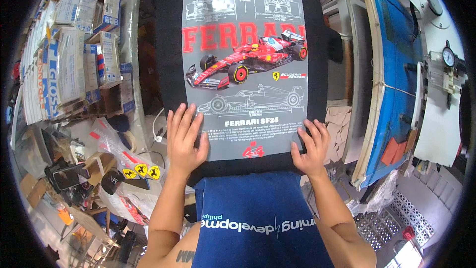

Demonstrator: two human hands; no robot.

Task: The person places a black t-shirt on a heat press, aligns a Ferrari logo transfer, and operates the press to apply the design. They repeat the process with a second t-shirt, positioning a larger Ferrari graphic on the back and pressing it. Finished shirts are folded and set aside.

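Note:
A clear film sheet (248, 99) printed with a red race car, line drawings and lettering lies on black fabric (171, 69), which looks like a shirt spread over a flat board. On the sheet's lower left edge rests my left hand (187, 141), fingers stretched out and pointing away from me. My right hand (312, 146) lies at the lower right edge, its fingers also apart and its thumb by the sheet's side. Neither hand grips anything. Light glints off the film, which looks smooth.
At left, cardboard boxes (69, 59) fill a shelf above a cluttered surface with a dark phone-like device (69, 176) and yellow shield-shaped stickers (141, 169). A blue panel (391, 79) stands upright at right, near a round dial gauge (448, 55) on white equipment.

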